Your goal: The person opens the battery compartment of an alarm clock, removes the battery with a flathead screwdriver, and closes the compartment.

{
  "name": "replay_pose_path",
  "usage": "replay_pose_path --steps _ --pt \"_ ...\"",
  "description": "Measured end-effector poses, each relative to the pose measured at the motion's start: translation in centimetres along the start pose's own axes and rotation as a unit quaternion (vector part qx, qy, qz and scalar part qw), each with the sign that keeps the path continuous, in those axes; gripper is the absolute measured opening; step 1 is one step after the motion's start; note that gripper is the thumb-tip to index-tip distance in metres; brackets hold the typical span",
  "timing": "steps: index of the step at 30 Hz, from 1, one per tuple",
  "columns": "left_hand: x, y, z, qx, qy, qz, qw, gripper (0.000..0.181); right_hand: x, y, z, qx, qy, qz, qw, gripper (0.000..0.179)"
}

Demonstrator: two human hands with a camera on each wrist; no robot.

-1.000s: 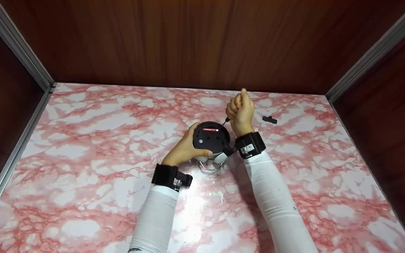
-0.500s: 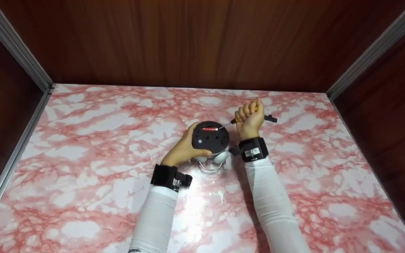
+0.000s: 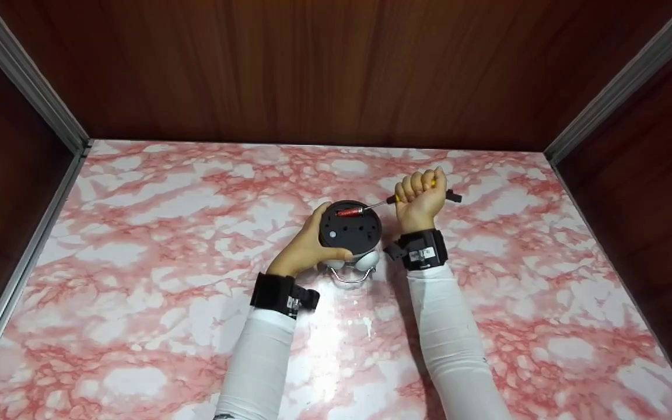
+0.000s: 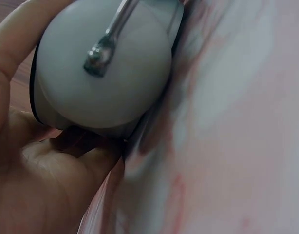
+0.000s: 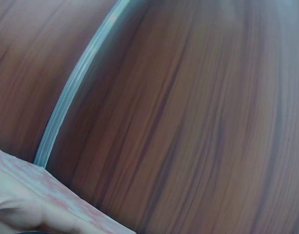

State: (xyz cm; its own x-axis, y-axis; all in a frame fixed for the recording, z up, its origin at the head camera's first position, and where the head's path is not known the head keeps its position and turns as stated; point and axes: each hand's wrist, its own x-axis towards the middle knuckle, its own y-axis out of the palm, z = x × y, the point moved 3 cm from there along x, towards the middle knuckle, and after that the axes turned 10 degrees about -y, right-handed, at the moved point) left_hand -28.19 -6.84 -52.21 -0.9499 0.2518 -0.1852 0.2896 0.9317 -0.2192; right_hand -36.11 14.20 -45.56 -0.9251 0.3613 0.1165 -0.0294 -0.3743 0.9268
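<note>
A twin-bell alarm clock [image 3: 352, 240] lies with its black back upward in the head view. My left hand [image 3: 308, 244] grips its left side, thumb near the bells. One pale bell [image 4: 103, 68] with a metal handle arm fills much of the left wrist view. A red battery [image 3: 349, 212] sits slantwise at the slot in the clock's back. My right hand [image 3: 420, 201] grips a screwdriver [image 3: 378, 204] with a yellow and black handle. Its thin tip meets the battery's right end. In the right wrist view only part of the right hand [image 5: 32, 214] shows.
A small black battery cover [image 3: 454, 197] lies on the table just right of my right hand, partly behind it. The marbled red-and-white tabletop [image 3: 167, 233] is bounded by brown wood-look panels [image 3: 312, 70] at the back and sides.
My right hand has moved right and slightly down with the screwdriver, which now lies flatter. The battery, level in its slot before, now slants with its right end shifted up. The left hand stays still.
</note>
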Motion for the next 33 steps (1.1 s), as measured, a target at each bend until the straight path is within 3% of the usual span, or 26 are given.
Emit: replay_pose_path --steps 17,33 --pt "0.20 0.10 0.11 -0.028 0.019 0.009 0.9994 0.117 -0.16 -0.39 0.01 -0.013 -0.030 0.002 0.9995 0.063" --pt "0.23 0.07 0.22 -0.031 -0.001 0.007 0.9995 0.120 -0.33 -0.16 -0.01 -0.021 -0.034 0.031 0.9987 0.062"
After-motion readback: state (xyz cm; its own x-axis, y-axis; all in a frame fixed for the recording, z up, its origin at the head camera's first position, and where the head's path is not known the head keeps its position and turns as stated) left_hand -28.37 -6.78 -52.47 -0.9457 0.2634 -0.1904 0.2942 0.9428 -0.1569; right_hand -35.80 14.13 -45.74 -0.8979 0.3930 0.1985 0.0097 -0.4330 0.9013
